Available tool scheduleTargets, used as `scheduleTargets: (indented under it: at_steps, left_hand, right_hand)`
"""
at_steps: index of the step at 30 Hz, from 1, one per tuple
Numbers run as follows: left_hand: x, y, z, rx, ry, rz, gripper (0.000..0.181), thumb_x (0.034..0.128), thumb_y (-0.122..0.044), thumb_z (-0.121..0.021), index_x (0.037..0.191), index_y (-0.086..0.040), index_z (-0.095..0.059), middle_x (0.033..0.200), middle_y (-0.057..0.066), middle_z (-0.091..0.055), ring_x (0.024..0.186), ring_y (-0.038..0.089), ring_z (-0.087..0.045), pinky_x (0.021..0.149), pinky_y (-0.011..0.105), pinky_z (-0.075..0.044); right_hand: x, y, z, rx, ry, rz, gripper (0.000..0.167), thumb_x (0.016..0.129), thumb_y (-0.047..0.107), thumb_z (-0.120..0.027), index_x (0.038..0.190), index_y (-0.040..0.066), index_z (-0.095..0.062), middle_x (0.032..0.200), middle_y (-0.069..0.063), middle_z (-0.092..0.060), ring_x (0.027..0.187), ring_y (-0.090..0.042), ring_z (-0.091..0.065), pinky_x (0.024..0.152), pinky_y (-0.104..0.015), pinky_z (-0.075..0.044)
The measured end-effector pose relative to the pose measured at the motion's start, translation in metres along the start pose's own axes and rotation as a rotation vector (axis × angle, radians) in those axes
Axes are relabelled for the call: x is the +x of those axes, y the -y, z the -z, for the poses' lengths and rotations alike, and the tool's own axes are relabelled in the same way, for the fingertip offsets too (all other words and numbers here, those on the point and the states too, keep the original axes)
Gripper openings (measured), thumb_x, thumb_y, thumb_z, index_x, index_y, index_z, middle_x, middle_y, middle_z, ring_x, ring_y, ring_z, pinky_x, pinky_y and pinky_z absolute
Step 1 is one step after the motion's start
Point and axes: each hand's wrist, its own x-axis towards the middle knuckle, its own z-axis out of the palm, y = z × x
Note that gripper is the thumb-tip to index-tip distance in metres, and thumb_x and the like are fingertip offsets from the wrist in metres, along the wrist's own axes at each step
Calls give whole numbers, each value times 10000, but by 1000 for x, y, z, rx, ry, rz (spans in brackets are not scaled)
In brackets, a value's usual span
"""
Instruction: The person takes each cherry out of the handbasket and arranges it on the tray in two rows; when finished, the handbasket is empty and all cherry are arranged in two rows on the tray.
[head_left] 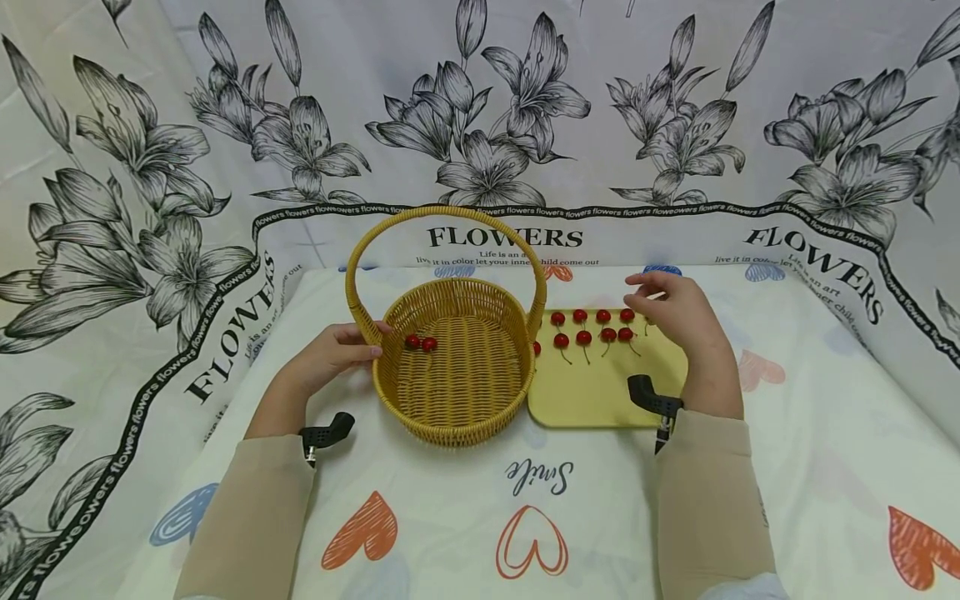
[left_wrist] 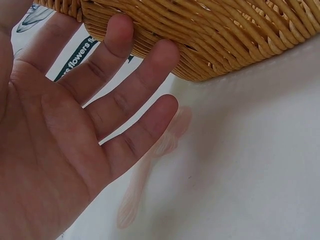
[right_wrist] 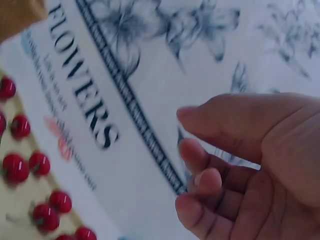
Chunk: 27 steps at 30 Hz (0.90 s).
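Observation:
A yellow wicker basket (head_left: 457, 392) with a tall arched handle stands left of the middle, two red cherries (head_left: 421, 342) lying inside near its left wall. My left hand (head_left: 335, 357) holds the basket's left rim by the foot of the handle. In the left wrist view, several of its fingers (left_wrist: 150, 70) lie along the outer weave. Over the far right corner of a yellow-green tray (head_left: 592, 396), my right hand (head_left: 678, 312) hovers with loosely bent fingers and nothing between them. Red cherries (head_left: 583, 337) with stems lie in two rows along the tray's far side.
The tray's left edge is close against the basket. A white cloth (head_left: 450, 533) printed with hearts covers the table, and a flower-printed curtain (head_left: 480, 108) hangs behind. Each wrist carries a small black camera (head_left: 328, 432).

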Motion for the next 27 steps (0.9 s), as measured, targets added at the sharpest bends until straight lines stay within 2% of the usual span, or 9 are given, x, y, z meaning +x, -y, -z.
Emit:
scheduleTargets:
  at_steps: [5, 10, 14, 17, 21, 23, 27]
  left_hand:
    - [-1, 1, 0, -8, 3, -7, 476, 945, -89, -738, 1360, 81, -581, 1374, 218, -609, 1141, 150, -626, 909, 281, -538]
    - [-1, 2, 0, -10, 0, -8, 474, 946, -92, -738, 1360, 78, -583, 1360, 192, -624, 1145, 148, -624, 918, 281, -536]
    - [-2, 2, -1, -10, -5, -2, 476, 943, -99, -744, 1358, 73, -587, 1356, 190, -628, 1148, 147, -623, 925, 276, -531]
    - [-2, 1, -1, -7, -5, 2, 484, 939, -107, -750, 1360, 70, -589, 1356, 190, -630, 1149, 149, -622, 930, 275, -527]
    - [-1, 0, 0, -2, -7, 8, 484, 938, -119, -754, 1360, 58, -594, 1325, 138, -657, 1137, 153, -623, 936, 273, -521]
    - [-1, 0, 0, -5, -8, 9, 478, 939, -116, -753, 1357, 54, -598, 1304, 111, -669, 1126, 154, -625, 936, 274, -520]
    - [0, 0, 0, -24, 2, -3, 463, 946, -98, -740, 1354, 64, -594, 1310, 121, -667, 1128, 154, -629, 928, 283, -530]
  right_hand:
    - [-8, 29, -1, 135, 22, 78, 421, 1012, 347, -667, 1377, 139, -636, 1155, -80, -595, 944, -271, -569, 760, -355, -465]
    - [-12, 50, -9, 233, 153, 145, 414, 999, 313, -697, 1359, 115, -643, 1159, -121, -651, 954, -269, -599, 785, -351, -501]
    - [-14, 62, -21, 266, 286, 194, 366, 997, 249, -703, 1331, 108, -654, 1123, -128, -641, 904, -265, -605, 723, -330, -504]
    - [-16, 73, -34, 259, 407, 249, 339, 1000, 213, -696, 1315, 92, -662, 1104, -117, -639, 893, -284, -602, 737, -357, -511]
    - [-17, 90, -60, 213, 526, 315, 339, 996, 235, -698, 1308, 103, -676, 1140, -66, -674, 980, -290, -620, 842, -410, -531]
    - [-16, 98, -76, 184, 546, 340, 340, 993, 256, -700, 1304, 120, -682, 1152, -42, -677, 1005, -268, -612, 866, -417, -529]
    - [-7, 115, -107, 95, 534, 384, 316, 999, 270, -693, 1286, 139, -693, 1100, -12, -676, 957, -215, -599, 807, -369, -529]
